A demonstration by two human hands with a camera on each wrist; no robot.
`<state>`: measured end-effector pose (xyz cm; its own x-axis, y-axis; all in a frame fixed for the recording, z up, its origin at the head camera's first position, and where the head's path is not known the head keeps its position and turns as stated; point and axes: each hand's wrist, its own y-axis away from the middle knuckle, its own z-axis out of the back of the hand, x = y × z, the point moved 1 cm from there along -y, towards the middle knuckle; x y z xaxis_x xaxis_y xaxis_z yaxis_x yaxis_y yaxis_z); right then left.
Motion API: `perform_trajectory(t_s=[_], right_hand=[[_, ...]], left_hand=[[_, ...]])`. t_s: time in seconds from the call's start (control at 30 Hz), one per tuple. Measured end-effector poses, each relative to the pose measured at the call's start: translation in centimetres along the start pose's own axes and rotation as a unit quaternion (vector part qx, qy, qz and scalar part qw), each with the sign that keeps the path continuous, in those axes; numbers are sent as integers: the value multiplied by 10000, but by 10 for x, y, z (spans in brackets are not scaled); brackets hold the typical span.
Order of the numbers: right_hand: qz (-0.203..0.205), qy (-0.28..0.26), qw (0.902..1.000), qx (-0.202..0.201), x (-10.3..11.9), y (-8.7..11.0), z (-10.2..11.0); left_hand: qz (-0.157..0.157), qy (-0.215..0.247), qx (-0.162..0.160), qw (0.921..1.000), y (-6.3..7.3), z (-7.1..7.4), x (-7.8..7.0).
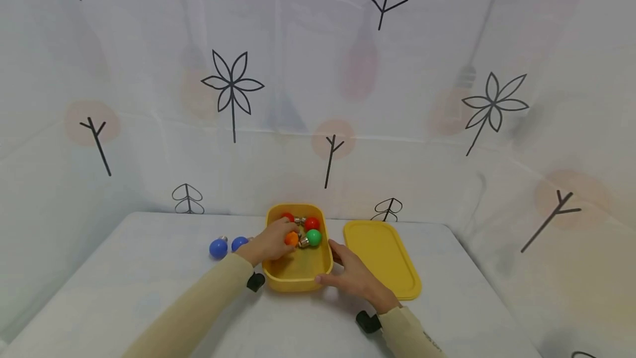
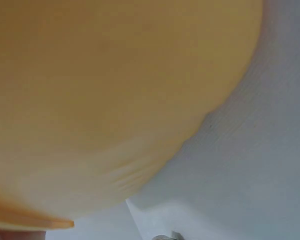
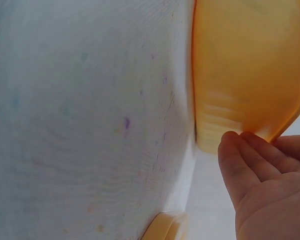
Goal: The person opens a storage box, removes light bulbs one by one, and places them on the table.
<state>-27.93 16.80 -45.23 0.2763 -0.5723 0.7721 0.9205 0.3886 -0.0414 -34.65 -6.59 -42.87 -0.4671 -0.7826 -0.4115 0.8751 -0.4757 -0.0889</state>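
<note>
In the head view, a yellow box (image 1: 303,269) stands on the table without its lid. My left hand (image 1: 270,243) reaches over its left wall and pinches an orange light bulb (image 1: 291,238) between thumb and fingers. Beside that bulb lies a green bulb (image 1: 313,237) with a screw base. Two red bulbs (image 1: 312,224) are at the box's far end, one partly covered by my left fingers. My right hand (image 1: 355,275) holds the box at its near right corner. In the right wrist view its fingertips touch the outer wall (image 3: 250,65). The left wrist view shows mostly box wall (image 2: 115,90).
Two blue bulbs, one at the far left (image 1: 218,248) and one partly behind my left wrist (image 1: 239,243), lie on the white table (image 1: 149,269). A yellow lid (image 1: 382,258) lies flat right of the box. A patterned cloth (image 1: 298,98) hangs behind the table.
</note>
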Motion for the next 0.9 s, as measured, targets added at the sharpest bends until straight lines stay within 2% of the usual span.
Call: perform_trajectory(t_s=[0.27, 0.4, 0.57, 0.67, 0.9], right_hand=[[84, -25, 10000, 2, -1, -1, 0], [95, -40, 9999, 6, -1, 0, 0], [103, -40, 9999, -7, 0, 0, 0], [92, -34, 10000, -14, -1, 0, -1], [129, 31, 9999, -28, -1, -1, -1]], left_hand=[[-192, -90, 71, 9997, -1, 0, -4], [19, 43, 194, 9998, -2, -3, -5], [346, 431, 383, 9977, -3, -5, -8], [380, 541, 473, 9967, -2, -6, -10], [333, 432, 493, 9973, 1, -7, -15]])
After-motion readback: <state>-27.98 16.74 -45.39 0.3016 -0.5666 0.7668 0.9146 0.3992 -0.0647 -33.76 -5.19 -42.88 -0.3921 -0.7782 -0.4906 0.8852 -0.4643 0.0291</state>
